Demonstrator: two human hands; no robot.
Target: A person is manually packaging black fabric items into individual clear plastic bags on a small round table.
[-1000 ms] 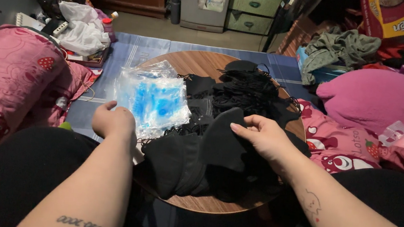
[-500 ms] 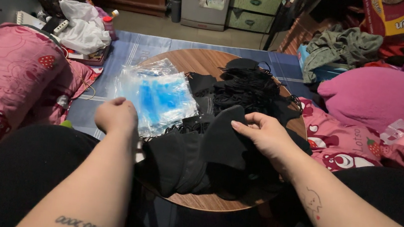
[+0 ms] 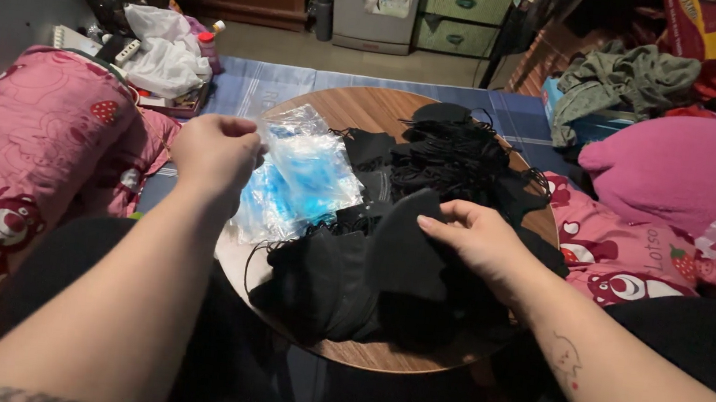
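A round wooden table (image 3: 332, 105) holds a heap of black face masks (image 3: 451, 162) and clear plastic bags with blue contents (image 3: 303, 173). My left hand (image 3: 214, 152) pinches the top clear bag by its edge and lifts it off the stack. My right hand (image 3: 478, 238) grips a black mask (image 3: 402, 250) above the near pile of black masks (image 3: 323, 282), thumb and fingers closed on its edge.
A pink printed blanket (image 3: 34, 158) lies at left and a pink pillow (image 3: 689, 169) at right. White plastic bags and clutter (image 3: 160, 61) sit at back left, green clothing (image 3: 628, 79) at back right, drawers and a cabinet (image 3: 379, 4) beyond the blue mat (image 3: 255, 84).
My left hand rose from the table's near edge and moved up to the clear bags, taking hold of one and lifting it. My right hand stayed on the black mask, shifting slightly.
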